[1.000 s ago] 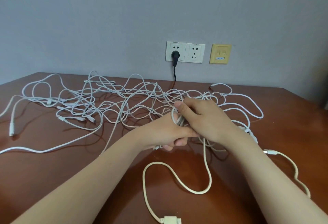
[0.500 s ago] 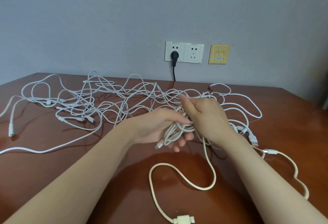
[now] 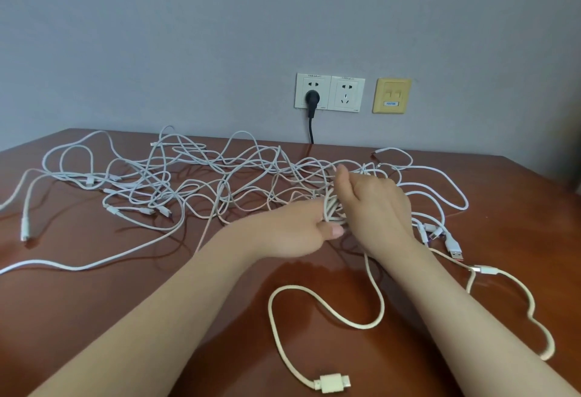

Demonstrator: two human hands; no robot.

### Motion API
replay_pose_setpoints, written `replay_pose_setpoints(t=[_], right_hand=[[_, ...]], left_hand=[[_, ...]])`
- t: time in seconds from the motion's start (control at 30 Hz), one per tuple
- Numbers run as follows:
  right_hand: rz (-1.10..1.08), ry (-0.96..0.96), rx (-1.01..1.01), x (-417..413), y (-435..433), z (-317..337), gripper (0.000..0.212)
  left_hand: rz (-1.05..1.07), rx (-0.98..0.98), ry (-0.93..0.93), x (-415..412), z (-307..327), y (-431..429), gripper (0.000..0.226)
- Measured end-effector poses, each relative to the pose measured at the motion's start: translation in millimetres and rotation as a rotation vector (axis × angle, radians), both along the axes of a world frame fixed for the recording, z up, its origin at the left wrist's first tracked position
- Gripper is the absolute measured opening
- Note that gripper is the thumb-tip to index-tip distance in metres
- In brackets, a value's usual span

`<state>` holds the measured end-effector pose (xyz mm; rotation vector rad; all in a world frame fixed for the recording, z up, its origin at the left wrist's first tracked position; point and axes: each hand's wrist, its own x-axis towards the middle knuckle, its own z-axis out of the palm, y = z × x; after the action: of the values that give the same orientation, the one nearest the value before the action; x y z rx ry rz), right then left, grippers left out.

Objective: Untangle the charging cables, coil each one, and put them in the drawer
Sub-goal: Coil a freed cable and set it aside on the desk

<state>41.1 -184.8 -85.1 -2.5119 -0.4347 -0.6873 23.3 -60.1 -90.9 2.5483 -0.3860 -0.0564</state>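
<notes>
A coil of cream braided charging cable (image 3: pixel 333 211) is gripped in the left hand (image 3: pixel 292 233) at the middle of the reddish-brown wooden surface (image 3: pixel 94 318); the right hand (image 3: pixel 374 205) is raised over it, its grip not discernible. Since a moment ago the cable's plug (image 3: pixel 331 382) is drawn along the near edge, so coiling is judged ongoing, the white cable tangle (image 3: pixel 188 183) untouched.

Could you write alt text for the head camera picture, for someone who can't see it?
A person's left hand grips a small coil of white cable, the right hand beside it, over a brown table. A tangle of white cables sprawls behind; a black plug sits in a wall socket.
</notes>
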Motion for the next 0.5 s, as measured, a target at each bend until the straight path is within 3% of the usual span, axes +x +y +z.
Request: replay_pose_setpoints(t=[0.17,0.23,0.33,0.4,0.5], right_hand=[[-0.011,-0.05,0.149,4.9,-1.2,1.8,0.052],[0.072,-0.02,0.198,9.5,-5.3,1.3,0.055],[0.325,0.181,0.442,12.2,-12.9,4.3,0.056],[0.473,0.385,0.644,10.9,-18.6,8.8,0.049],[0.611,0.644,0.797,10.1,-26.6,12.3,0.032]], left_hand=[[0.172,0.207,-0.302,-11.9,2.0,-12.1,0.029],[0.146,0.22,-0.29,-13.3,2.6,-13.6,0.029],[0.027,0.083,-0.166,-17.2,8.2,-8.7,0.026],[-0.094,-0.125,-0.064,-17.3,8.8,-3.8,0.008],[-0.249,-0.435,0.12,-17.8,6.7,-5.1,0.023]])
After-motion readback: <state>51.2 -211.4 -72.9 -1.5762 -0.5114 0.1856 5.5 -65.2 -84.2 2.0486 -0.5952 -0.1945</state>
